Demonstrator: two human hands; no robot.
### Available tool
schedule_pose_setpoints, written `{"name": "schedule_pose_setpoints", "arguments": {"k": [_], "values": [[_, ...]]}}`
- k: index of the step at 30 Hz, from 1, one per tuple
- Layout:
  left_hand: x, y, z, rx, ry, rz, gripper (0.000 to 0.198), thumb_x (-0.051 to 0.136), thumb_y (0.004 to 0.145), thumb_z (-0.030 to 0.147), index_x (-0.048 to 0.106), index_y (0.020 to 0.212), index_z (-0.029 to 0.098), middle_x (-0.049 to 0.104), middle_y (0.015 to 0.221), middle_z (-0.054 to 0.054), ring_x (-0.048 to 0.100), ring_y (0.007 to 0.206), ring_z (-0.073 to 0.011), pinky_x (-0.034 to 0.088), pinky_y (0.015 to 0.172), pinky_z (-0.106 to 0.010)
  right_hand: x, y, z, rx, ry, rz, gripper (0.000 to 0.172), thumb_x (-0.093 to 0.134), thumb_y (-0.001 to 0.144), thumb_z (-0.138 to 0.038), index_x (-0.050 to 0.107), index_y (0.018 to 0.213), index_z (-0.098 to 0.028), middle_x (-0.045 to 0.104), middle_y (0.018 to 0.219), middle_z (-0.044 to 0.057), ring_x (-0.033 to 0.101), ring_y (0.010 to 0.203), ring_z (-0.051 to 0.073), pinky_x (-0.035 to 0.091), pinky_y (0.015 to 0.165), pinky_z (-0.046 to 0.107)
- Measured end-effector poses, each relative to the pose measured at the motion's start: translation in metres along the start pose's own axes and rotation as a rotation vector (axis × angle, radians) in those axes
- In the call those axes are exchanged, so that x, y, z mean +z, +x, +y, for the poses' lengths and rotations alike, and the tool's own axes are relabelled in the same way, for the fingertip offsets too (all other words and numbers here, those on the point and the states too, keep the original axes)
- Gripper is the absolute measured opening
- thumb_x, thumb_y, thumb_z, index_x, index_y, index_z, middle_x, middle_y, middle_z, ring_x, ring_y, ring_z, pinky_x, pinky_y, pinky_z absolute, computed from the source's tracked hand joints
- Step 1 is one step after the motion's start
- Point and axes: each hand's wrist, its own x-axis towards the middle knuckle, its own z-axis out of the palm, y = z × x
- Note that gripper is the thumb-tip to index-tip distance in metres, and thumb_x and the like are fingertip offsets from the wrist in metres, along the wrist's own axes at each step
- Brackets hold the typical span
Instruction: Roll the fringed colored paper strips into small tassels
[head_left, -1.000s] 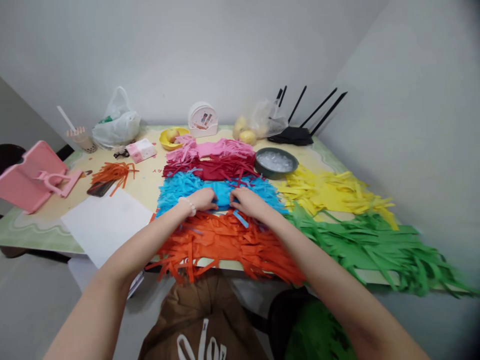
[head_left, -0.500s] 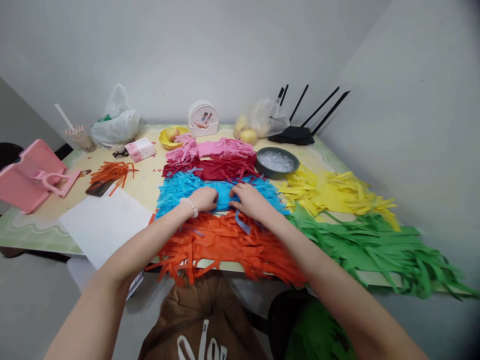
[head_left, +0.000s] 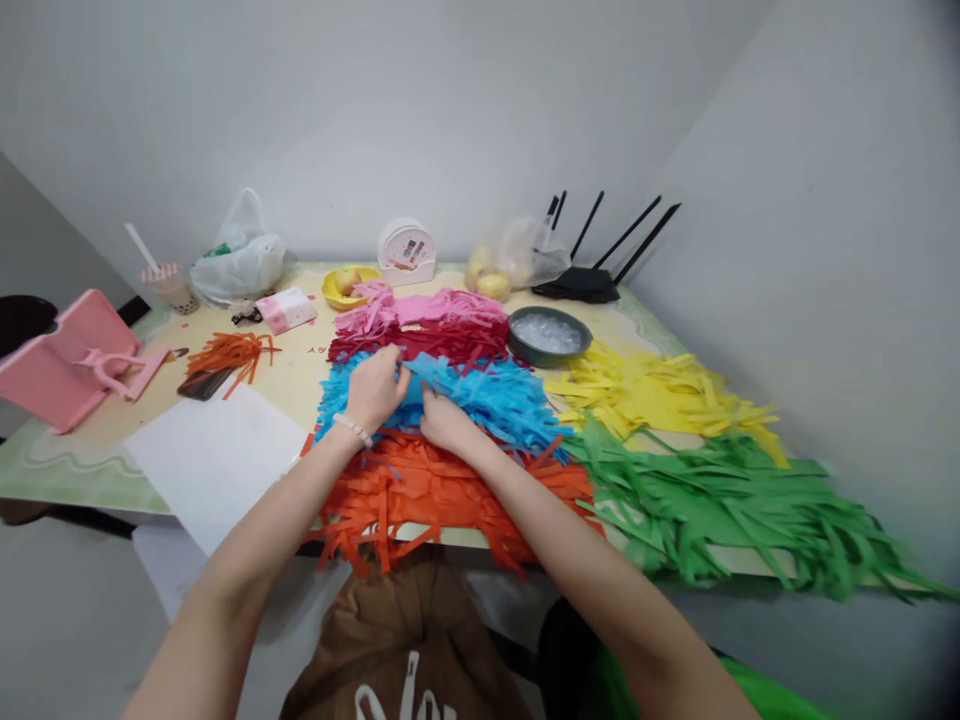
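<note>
A blue sheet of fringed crepe paper [head_left: 495, 400] lies across the middle of the table, its strips spread to both sides. My left hand [head_left: 375, 388], with a beaded bracelet at the wrist, pinches the blue paper near its centre-left. Close beside it, my right hand [head_left: 444, 418] has its fingers closed on the same paper, which is partly lifted between the hands. Nearest my body lies an orange fringed paper [head_left: 442, 490], under my forearms. Beyond the blue are a dark red fringed paper [head_left: 442, 342] and a pink one [head_left: 424, 308].
Yellow fringed paper [head_left: 660, 395] and green fringed paper [head_left: 735, 500] lie on the right, the green hanging over the edge. A dark bowl [head_left: 551, 355] stands behind them. Left are white paper [head_left: 214, 450], an orange tassel [head_left: 225, 355], a pink stand [head_left: 67, 365] and a drink cup [head_left: 171, 288].
My left hand has moved left and away from me; my right hand has shifted left and slightly nearer. The middle of the blue paper is now lifted and bunched.
</note>
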Motion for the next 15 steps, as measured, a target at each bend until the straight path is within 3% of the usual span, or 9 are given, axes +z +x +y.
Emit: {"name": "schedule_pose_setpoints", "arguments": {"k": [3, 6, 9, 15], "values": [[0.003, -0.003, -0.001, -0.047, -0.024, 0.033, 0.019, 0.041, 0.094, 0.020, 0.058, 0.103, 0.018, 0.069, 0.097, -0.011, 0.065, 0.091, -0.0231, 0.046, 0.079, -0.032, -0.002, 0.003, -0.002, -0.001, 0.066, 0.028, 0.062, 0.045, 0.087, -0.008, 0.036, 0.148, -0.007, 0.060, 0.136, 0.022, 0.062, 0.119, 0.030, 0.049, 0.099, 0.038], [0.012, -0.002, 0.002, -0.017, -0.066, 0.002, 0.014, 0.052, 0.087, 0.018, 0.061, 0.098, 0.019, 0.071, 0.094, -0.010, 0.066, 0.091, -0.0238, 0.047, 0.079, -0.032, -0.002, 0.006, -0.007, 0.007, 0.099, 0.065, 0.060, 0.049, 0.089, -0.010, 0.038, 0.147, -0.008, 0.053, 0.143, 0.022, 0.058, 0.125, 0.029, 0.046, 0.103, 0.038], [0.016, 0.004, 0.003, -0.028, -0.112, 0.010, 0.011, 0.057, 0.080, 0.014, 0.063, 0.088, 0.019, 0.072, 0.091, -0.010, 0.066, 0.093, -0.0252, 0.047, 0.081, -0.033, -0.001, 0.008, -0.008, 0.022, 0.111, 0.084, 0.046, 0.055, 0.095, -0.019, 0.049, 0.140, -0.013, 0.056, 0.139, 0.018, 0.057, 0.124, 0.028, 0.045, 0.105, 0.045], [-0.002, 0.009, -0.007, -0.173, -0.247, 0.219, 0.015, 0.053, 0.080, 0.017, 0.063, 0.090, 0.020, 0.072, 0.094, -0.007, 0.066, 0.091, -0.0236, 0.049, 0.083, -0.033, -0.001, 0.008, -0.001, 0.087, 0.076, 0.082, 0.033, 0.058, 0.098, -0.034, 0.059, 0.127, -0.018, 0.060, 0.131, 0.010, 0.063, 0.111, 0.024, 0.054, 0.094, 0.046]]}}
